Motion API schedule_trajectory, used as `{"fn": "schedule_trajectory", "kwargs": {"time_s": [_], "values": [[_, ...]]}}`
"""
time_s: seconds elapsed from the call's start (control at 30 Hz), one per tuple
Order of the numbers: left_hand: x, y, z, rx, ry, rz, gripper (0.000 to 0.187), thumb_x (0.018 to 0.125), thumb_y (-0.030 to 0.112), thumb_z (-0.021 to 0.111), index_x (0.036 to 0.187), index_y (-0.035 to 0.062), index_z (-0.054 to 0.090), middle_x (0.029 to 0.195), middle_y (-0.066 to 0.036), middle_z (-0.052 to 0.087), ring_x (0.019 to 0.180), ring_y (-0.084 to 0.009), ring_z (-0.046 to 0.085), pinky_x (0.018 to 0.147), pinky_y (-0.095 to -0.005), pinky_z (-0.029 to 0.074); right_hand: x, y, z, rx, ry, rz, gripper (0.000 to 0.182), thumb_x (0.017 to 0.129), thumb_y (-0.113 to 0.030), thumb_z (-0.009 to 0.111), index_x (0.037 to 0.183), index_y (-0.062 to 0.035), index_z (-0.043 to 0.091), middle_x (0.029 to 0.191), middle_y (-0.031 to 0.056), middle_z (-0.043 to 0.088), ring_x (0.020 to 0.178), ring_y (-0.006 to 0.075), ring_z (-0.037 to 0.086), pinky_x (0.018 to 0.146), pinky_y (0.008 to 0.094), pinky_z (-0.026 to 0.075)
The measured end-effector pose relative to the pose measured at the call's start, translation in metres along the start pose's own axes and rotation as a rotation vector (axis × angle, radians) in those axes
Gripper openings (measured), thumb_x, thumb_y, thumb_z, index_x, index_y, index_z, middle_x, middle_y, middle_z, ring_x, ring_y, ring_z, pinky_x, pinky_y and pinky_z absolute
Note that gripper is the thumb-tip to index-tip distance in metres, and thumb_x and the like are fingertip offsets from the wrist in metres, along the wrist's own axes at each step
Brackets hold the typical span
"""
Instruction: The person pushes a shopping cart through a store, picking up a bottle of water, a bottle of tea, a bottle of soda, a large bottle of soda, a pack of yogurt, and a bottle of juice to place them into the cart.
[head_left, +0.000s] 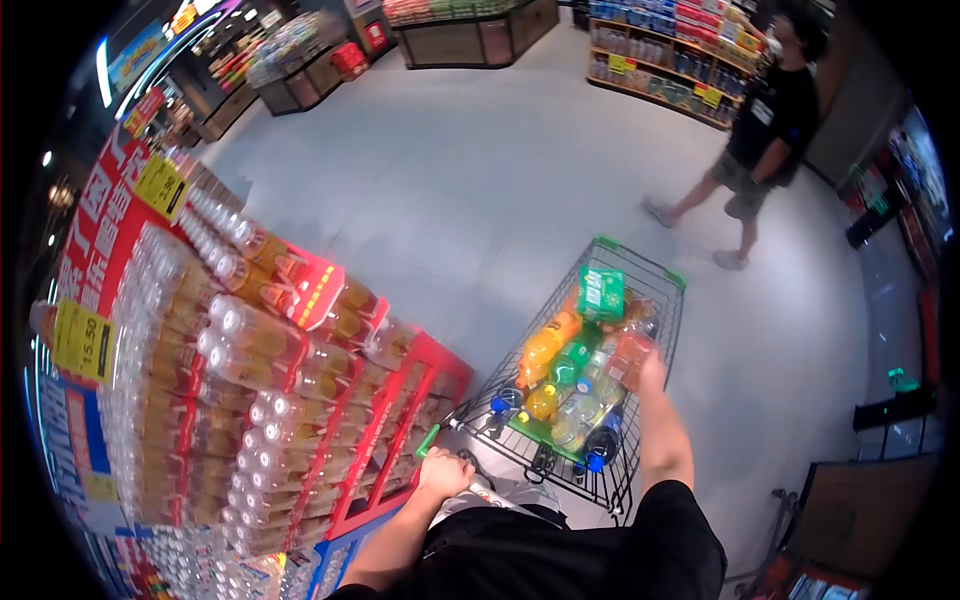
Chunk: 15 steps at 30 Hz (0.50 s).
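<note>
My left hand (446, 473) is closed around the handle of a wire shopping cart (662, 290) with green trim, at its left end. My right arm stretches over the cart's right side, and my right hand (652, 370) grips the edge of a reddish-brown pack (629, 358); the fingers are partly blurred. Inside the cart lie a large orange drink bottle (550, 345), a green box-shaped pack (602, 294), a green bottle (571, 362) and several clear bottles (577, 418). Blue-capped bottles (598, 452) are at the near end.
A tall stack of bottled drinks (270, 350) with yellow price tags (83, 340) stands close on the left. Ahead, a person (770, 130) in dark clothes walks on the grey floor (450, 190) near stocked shelves (660, 60). Produce stands (470, 35) are at the back. A brown board-like surface (850, 510) is at lower right.
</note>
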<state>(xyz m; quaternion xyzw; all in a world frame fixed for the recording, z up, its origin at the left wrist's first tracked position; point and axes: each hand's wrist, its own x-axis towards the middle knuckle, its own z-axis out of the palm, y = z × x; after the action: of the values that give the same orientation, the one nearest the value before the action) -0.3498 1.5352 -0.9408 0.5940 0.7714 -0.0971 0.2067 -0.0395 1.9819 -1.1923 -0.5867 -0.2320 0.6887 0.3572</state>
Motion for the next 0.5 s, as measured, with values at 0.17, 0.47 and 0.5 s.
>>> {"fn": "schedule_trajectory", "kwargs": {"time_s": [0.17, 0.47, 0.5], "values": [[0.023, 0.006, 0.001, 0.081, -0.151, -0.003, 0.047, 0.097, 0.042, 0.049, 0.089, 0.0104, 0.082, 0.095, -0.014, 0.078, 0.098, -0.031, 0.073, 0.099, -0.042, 0.046, -0.202, -0.013, -0.009, -0.721, 0.306, -0.413, 0.066, 0.093, -0.039, 0.069, 0.141, 0.0049, 0.056, 0.131, 0.0263, 0.067, 0.124, 0.0403, 0.063, 0.105, 0.0447, 0.049], [0.057, -0.021, -0.015, -0.207, 0.252, 0.279, 0.017, 0.088, 0.025, 0.07, 0.088, 0.0079, 0.071, 0.105, -0.014, 0.073, 0.107, -0.0348, 0.065, 0.094, -0.0478, 0.053, -0.453, 0.098, -0.085, -1.279, 0.305, -0.876, 0.022, 0.089, -0.019, 0.067, 0.107, -0.0065, 0.07, 0.108, 0.0127, 0.071, 0.104, 0.0298, 0.068, 0.104, 0.0482, 0.048], [0.055, -0.019, -0.02, -0.199, 0.241, 0.307, 0.017, 0.088, 0.025, 0.07, 0.088, 0.0079, 0.071, 0.105, -0.014, 0.073, 0.107, -0.0348, 0.065, 0.094, -0.0478, 0.053, -0.451, 0.109, -0.091, -1.434, 0.208, -0.837, 0.016, 0.089, -0.022, 0.067, 0.099, -0.0095, 0.071, 0.098, 0.0086, 0.072, 0.097, 0.026, 0.07, 0.105, 0.0476, 0.048]]}}
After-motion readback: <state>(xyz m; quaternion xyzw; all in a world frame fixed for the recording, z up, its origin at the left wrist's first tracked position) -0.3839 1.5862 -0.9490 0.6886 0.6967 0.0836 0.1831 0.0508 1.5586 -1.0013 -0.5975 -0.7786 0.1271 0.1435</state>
